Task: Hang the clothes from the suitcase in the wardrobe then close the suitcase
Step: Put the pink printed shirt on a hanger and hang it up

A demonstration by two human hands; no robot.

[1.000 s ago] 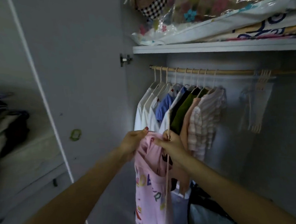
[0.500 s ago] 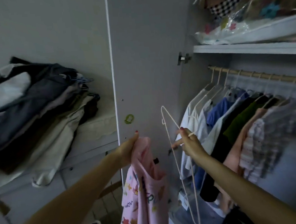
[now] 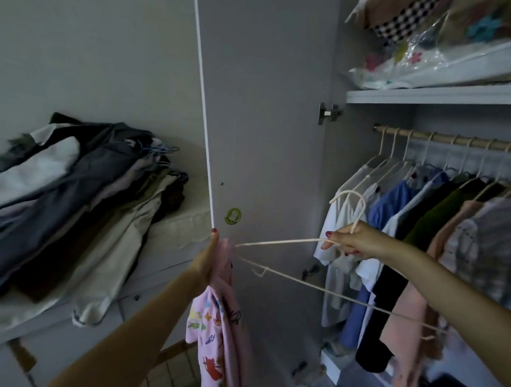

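My left hand (image 3: 205, 265) grips the top of a pink printed garment (image 3: 219, 330), which hangs down in front of the open wardrobe door (image 3: 260, 103). My right hand (image 3: 348, 241) holds a cream wire hanger (image 3: 286, 276) by its neck, hook up, with one arm reaching left almost to the garment. The hanger is outside the garment. Several shirts on hangers (image 3: 414, 213) fill the wooden rail (image 3: 454, 139) to the right. The suitcase is not in view.
A heap of folded dark and beige clothes (image 3: 69, 204) lies on a white surface at the left. Bagged bedding (image 3: 436, 32) sits on the wardrobe's top shelf (image 3: 434, 97). Dark items lie on the wardrobe floor at the lower right.
My right hand pulled the hanger out of the pink garment and turned it from hanging vertically to lying nearly flat, hook up. The view swung left, away from the rail.
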